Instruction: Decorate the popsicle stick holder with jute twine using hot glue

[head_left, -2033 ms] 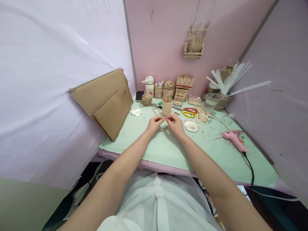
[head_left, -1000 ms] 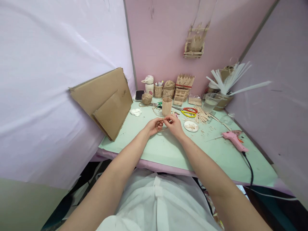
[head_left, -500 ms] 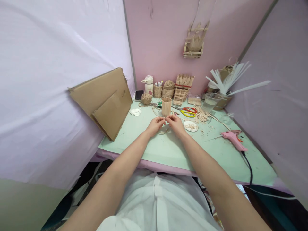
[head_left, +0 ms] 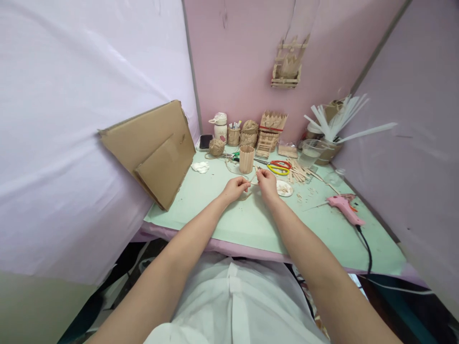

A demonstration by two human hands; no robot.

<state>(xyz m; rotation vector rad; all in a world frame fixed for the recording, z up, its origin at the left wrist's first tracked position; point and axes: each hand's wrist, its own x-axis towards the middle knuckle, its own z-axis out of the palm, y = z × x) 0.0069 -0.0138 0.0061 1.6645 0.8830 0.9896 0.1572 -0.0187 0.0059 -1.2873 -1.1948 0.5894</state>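
My left hand (head_left: 236,188) is closed in a pinch on a thin tan twine (head_left: 253,180), low over the green tabletop. Just to its right, my right hand (head_left: 267,181) pinches the same twine a short way along, so a bit of it spans the gap between the hands. A loose loop of twine lies on the table below the left hand. Right behind the hands stands a small upright cup made of wooden sticks (head_left: 246,160). A white dish (head_left: 284,188) of small wood bits sits beside my right hand, partly hidden by it.
A pink glue gun (head_left: 344,209) with a black cord lies at the right. Yellow and red scissors (head_left: 278,167) rest near loose wooden sticks (head_left: 298,173). A folded cardboard panel (head_left: 154,153) leans at the left. A twine ball (head_left: 216,147) and a bottle (head_left: 220,127) stand behind.
My hands have moved apart, the right one shifting right and slightly up. A stretch of twine now shows between them. The view has shifted slightly.
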